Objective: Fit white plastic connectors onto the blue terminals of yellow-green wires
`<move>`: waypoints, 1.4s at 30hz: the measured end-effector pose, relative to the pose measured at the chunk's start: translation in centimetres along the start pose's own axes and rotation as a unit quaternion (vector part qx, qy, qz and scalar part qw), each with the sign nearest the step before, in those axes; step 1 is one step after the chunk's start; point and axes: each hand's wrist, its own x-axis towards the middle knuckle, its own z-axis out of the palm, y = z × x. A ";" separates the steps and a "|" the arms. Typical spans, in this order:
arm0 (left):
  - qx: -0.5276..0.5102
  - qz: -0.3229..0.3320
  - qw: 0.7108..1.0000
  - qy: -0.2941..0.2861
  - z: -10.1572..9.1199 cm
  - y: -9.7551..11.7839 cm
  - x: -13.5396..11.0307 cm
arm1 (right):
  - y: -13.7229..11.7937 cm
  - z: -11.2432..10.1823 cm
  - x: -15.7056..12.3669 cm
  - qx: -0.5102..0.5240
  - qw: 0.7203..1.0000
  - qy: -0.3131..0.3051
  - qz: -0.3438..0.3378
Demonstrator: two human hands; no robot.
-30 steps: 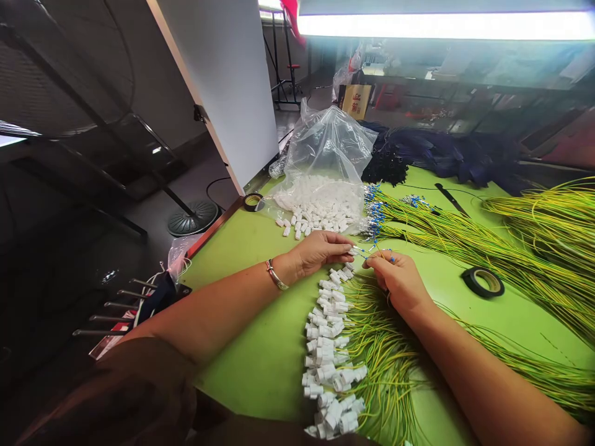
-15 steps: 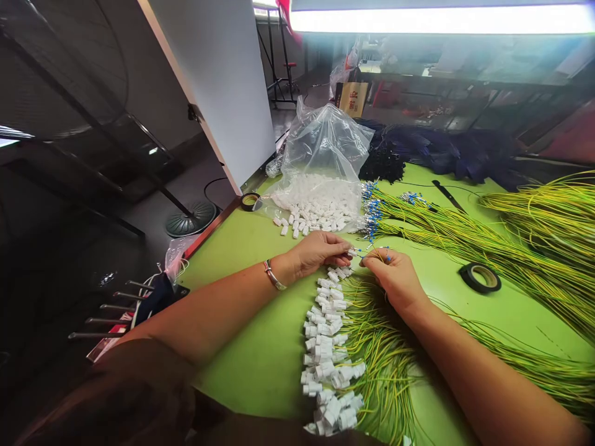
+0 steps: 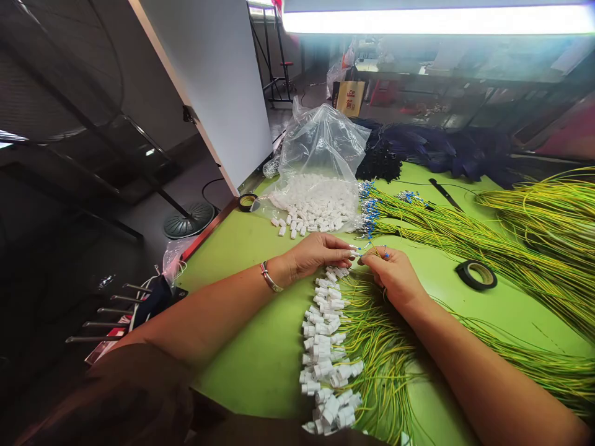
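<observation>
My left hand [image 3: 323,255] pinches a small white connector housing [image 3: 354,253] between thumb and fingers. Facing it, my right hand [image 3: 389,267] is closed on a yellow-green wire with a blue terminal end; the two fingertips nearly meet. Whether the terminal sits inside the housing cannot be made out. Just below my hands runs a row of white connectors [image 3: 324,347] with yellow-green wires [image 3: 379,347] attached, trailing right. Beyond my hands lie bundled wires [image 3: 446,232] with blue and silver terminals [image 3: 370,214] at their left ends.
A clear plastic bag [image 3: 320,145] spills loose white housings [image 3: 307,217] at the back. One black tape roll [image 3: 476,275] lies at right, another tape roll [image 3: 247,202] at the left edge. Dark cables [image 3: 441,148] cover the far side. A white panel [image 3: 214,87] stands at left.
My left fingers have shifted slightly right, bringing the white housing closer to the wire end in my right hand. The whole view has drifted a little.
</observation>
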 end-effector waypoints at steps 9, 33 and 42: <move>-0.034 -0.046 0.998 0.014 0.1 -0.4 0.5 | -0.4 -0.1 0.0 -0.061 0.995 -0.077 -0.032; 0.100 0.014 0.995 0.012 0.8 -1.1 0.3 | 0.1 -0.6 0.4 -0.163 0.981 0.003 -0.109; 0.480 0.154 0.850 -0.154 1.4 0.5 -1.3 | -1.8 -0.8 -0.3 0.057 0.998 -0.023 -0.023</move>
